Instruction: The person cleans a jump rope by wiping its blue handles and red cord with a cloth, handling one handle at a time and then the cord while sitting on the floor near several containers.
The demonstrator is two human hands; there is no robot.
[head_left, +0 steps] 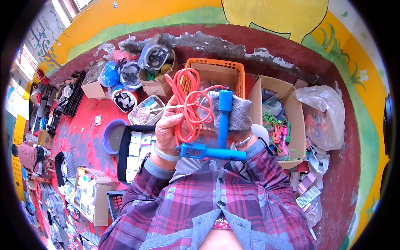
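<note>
A jump rope with a coiled red-orange cord (179, 96) and two blue handles hangs in front of my chest. My left hand (169, 125) grips the coil, and a pale tie (171, 108) runs across the loops. One blue handle (224, 118) stands upright; the other blue handle (212, 153) lies crosswise below it. Behind the upright handle is a grey furry cloth (239, 112), wrapped about my right hand (241, 139). That hand's fingers are hidden by the cloth, which is raised together with the hand. Whether they also press on the handle cannot be seen.
An orange plastic crate (239, 75) stands ahead. At the right, a cardboard box (295, 100) holds coloured ropes, beside a filled clear bag (323, 112). A purple basin (110, 137) and a black box (123, 154) of white packets sit left. Bagged helmets (129, 75) are piled far left.
</note>
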